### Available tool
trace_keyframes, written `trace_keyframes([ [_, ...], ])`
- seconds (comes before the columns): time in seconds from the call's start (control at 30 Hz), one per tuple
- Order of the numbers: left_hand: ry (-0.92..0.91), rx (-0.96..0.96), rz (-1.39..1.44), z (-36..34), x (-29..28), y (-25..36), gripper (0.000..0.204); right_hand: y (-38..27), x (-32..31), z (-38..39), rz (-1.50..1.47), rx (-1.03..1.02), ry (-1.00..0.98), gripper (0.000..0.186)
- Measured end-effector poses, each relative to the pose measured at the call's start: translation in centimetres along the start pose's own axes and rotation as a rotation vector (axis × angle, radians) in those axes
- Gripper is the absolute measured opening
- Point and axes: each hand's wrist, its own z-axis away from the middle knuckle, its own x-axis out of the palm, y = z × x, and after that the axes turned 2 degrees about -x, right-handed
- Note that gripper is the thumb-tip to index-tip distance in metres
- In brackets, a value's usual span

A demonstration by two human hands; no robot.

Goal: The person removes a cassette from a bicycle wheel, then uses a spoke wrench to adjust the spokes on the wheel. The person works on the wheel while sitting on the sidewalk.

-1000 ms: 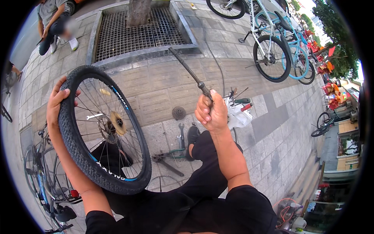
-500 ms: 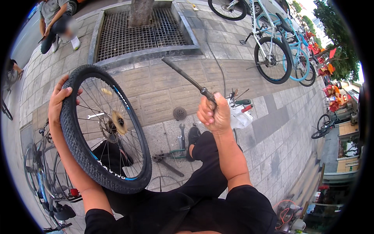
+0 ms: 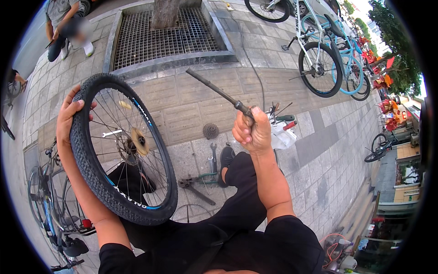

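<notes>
My left hand (image 3: pixel 70 109) grips the knobbly black tyre of a bicycle wheel (image 3: pixel 83 153) at its upper left. The wheel stands tilted against my left forearm, its spokes and brownish hub disc (image 3: pixel 139 141) facing right. Raised in front of me, my right hand (image 3: pixel 253 131) is closed round the end of a long dark metal rod (image 3: pixel 212 86). That rod slants up to the left, with a thicker collar close to my fist, and touches nothing else. On the paving between wheel and fist lies a sprocket cassette (image 3: pixel 210 131).
Spanners (image 3: pixel 213 153) and a green-handled tool (image 3: pixel 207 177) lie by my shoe. Right of them is a whitish container (image 3: pixel 283 137) with tools. A framed tree grate (image 3: pixel 159 45) lies ahead. Bicycles (image 3: pixel 319 68) stand far right, others (image 3: pixel 54 205) at left. A person (image 3: pixel 64 27) sits far left.
Almost nothing differs. The rod and my right hand have shifted very slightly, and the wheel has tipped a touch; both grips are the same.
</notes>
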Motion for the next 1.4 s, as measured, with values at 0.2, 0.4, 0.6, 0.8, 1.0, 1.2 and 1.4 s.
trace_keyframes([
  [0.2,0.037,0.007,-0.075,0.6,0.1,0.4,0.073,0.6,-0.9,-0.2,0.264,0.029,0.162,0.047],
  [0.4,0.0,-0.01,0.025,-0.7,-1.4,1.5,0.071,2.6,-1.7,-0.7,0.226,-0.066,0.134,0.039],
  [0.6,0.059,-0.012,0.116,1.4,-2.1,0.0,0.069,4.6,0.2,-1.1,0.559,0.013,0.213,0.033],
  [0.8,0.037,-0.003,0.106,1.0,-1.1,0.0,0.069,5.2,-2.0,-1.6,0.803,0.104,0.264,0.03],
  [1.0,0.046,0.005,0.115,0.5,-1.4,-0.5,0.069,6.5,-1.7,-2.2,0.933,0.214,0.286,0.032],
  [1.2,0.038,-0.003,0.154,0.6,-1.9,-0.6,0.069,7.7,-1.6,-2.2,1.045,0.315,0.258,0.032],
  [1.4,0.04,0.016,0.134,0.8,-2.1,-0.1,0.071,8.0,-1.4,-1.9,1.154,0.404,0.201,0.032],
])
